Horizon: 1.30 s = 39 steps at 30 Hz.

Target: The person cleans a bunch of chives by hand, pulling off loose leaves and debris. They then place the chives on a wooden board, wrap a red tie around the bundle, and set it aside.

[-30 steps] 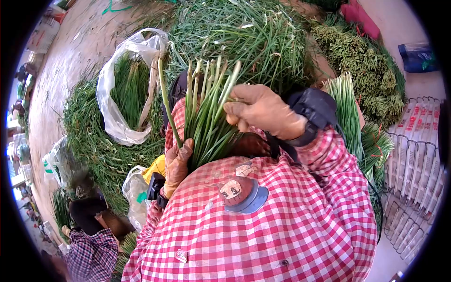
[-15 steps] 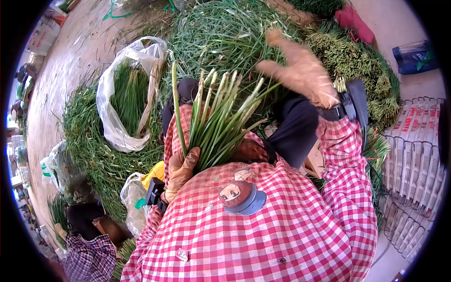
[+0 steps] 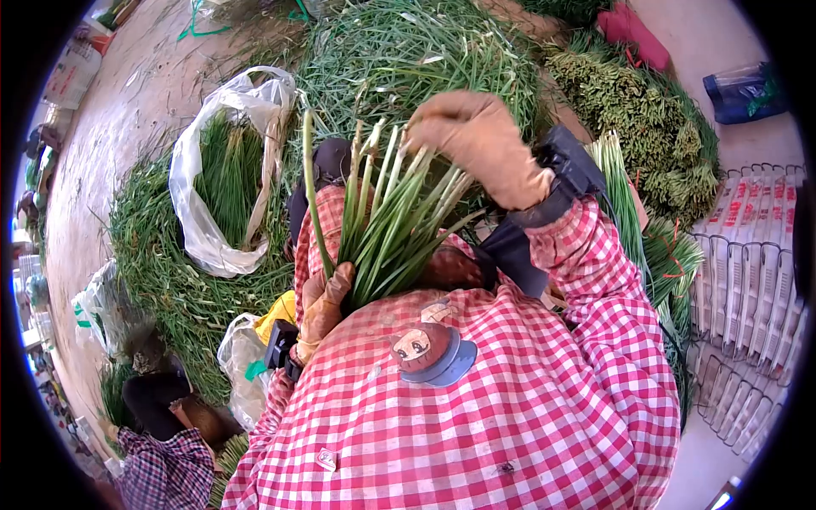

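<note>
My left hand (image 3: pixel 323 308), in a tan glove, is closed round the lower part of a fanned bunch of green stalks (image 3: pixel 387 229) in front of my chest. Their pale ends point up and away from me. My right hand (image 3: pixel 467 140), gloved as well, is bent over the pale ends at the top of the bunch, with its fingertips pressed together at a stalk. Beyond both hands lies a large heap of loose green stalks (image 3: pixel 374 68).
An open plastic bag (image 3: pixel 191 204) with green stalks lies at the left. Tied bundles (image 3: pixel 629 127) are stacked at the upper right, above white crates (image 3: pixel 748 221). A co-worker's checkered sleeve (image 3: pixel 166 467) shows at the lower left. A blue container (image 3: pixel 739 93) stands far right.
My right hand has moved left and toward me, from beside the bunch to its pale ends, and its spread fingers have closed. My left hand still holds the bunch.
</note>
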Available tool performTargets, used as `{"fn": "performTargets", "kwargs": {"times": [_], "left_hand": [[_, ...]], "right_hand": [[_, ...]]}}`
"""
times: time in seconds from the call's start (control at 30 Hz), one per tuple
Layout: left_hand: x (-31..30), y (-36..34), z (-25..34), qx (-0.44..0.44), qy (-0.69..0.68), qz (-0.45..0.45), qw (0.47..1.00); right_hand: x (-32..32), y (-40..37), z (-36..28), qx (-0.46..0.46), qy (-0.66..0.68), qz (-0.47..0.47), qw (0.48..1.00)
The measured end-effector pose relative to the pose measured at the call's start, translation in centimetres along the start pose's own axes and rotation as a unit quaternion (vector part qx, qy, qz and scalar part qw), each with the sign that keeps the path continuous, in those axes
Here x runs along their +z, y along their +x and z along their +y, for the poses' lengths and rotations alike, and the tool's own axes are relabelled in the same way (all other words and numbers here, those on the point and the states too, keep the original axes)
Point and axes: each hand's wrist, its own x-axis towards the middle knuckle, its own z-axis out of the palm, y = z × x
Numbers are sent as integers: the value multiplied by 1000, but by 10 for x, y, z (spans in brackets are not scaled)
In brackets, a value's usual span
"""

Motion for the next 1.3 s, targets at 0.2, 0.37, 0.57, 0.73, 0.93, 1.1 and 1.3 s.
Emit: {"fn": "performTargets", "kwargs": {"times": [0.2, 0.37, 0.57, 0.73, 0.93, 1.1, 1.3], "left_hand": [[-39, 18, -20, -16, -124, 8, 992], [-68, 30, -43, 55, -99, 59, 992], [-82, 32, -53, 70, -158, 9, 985], [-67, 19, -41, 88, -22, 32, 995], [-55, 7, -32, 63, -74, -7, 995], [-30, 6, -12, 32, -116, -13, 993], [-82, 25, -58, 113, -32, 44, 992]], "right_hand": [[-98, 38, 4, -240, 89, 216, 942], [-100, 19, 23, -105, -230, 202, 946], [-4, -55, 8, -69, 43, 78, 994], [2, -48, -20, -284, -467, -18, 837], [36, -40, -5, -183, -398, -124, 891], [46, -28, 31, -232, -409, -13, 882], [-19, 37, 71, -342, -184, 159, 908]]}}
